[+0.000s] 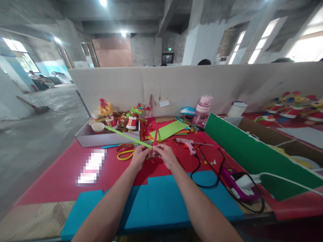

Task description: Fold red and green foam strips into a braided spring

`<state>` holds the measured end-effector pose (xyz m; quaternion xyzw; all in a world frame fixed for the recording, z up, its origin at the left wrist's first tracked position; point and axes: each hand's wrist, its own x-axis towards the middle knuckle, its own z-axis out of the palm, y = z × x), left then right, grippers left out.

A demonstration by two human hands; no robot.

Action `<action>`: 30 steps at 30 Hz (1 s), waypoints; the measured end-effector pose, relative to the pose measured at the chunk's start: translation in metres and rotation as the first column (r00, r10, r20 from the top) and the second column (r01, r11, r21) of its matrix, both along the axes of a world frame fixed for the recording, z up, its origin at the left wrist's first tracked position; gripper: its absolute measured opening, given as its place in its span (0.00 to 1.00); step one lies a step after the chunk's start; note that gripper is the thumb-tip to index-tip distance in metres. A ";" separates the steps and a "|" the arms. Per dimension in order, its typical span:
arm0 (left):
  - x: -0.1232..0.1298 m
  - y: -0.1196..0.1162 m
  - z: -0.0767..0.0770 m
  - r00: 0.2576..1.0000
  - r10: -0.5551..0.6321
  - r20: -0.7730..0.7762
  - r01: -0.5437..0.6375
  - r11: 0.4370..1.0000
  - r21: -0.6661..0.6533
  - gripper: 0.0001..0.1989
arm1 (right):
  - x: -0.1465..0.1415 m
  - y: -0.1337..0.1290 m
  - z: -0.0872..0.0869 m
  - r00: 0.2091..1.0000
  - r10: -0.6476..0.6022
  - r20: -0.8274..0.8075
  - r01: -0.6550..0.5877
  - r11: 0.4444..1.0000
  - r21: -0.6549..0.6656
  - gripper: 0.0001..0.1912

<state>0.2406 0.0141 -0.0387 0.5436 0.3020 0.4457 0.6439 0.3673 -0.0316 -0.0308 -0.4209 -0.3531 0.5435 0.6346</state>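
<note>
My left hand (pixel 141 155) pinches a long light-green paper strip (pixel 126 136), which reaches up and left to the paper cups. My right hand (pixel 164 154) is closed at the joined ends of that strip and a red paper strip (pixel 155 137) that points away from me. The fingertips of both hands meet there, so the join itself is mostly hidden. Just left of my left hand lie scissors with yellow handles (pixel 126 155) and a red-handled pair (pixel 124 146). Light-green paper sheets (pixel 170 130) lie behind my hands.
A pink glue gun (pixel 186 144) with a black cord is to the right, near a purple power strip (pixel 239 185). A white box (pixel 108 139) with cup figures stands back left; a green-sided box (pixel 247 151) stands right. Blue sheets (pixel 158 201) cover the front edge.
</note>
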 end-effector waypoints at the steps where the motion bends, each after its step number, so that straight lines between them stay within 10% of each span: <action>1: 0.000 0.000 0.000 1.000 0.005 -0.009 -0.005 1.000 0.001 0.13 | 0.001 0.000 0.000 1.000 0.003 -0.008 -0.003 1.000 -0.012 0.17; 30: -0.004 -0.001 0.006 0.996 -0.034 0.082 0.046 0.987 -0.154 0.11 | 0.001 0.003 -0.006 0.996 0.043 0.079 -0.044 0.999 0.001 0.19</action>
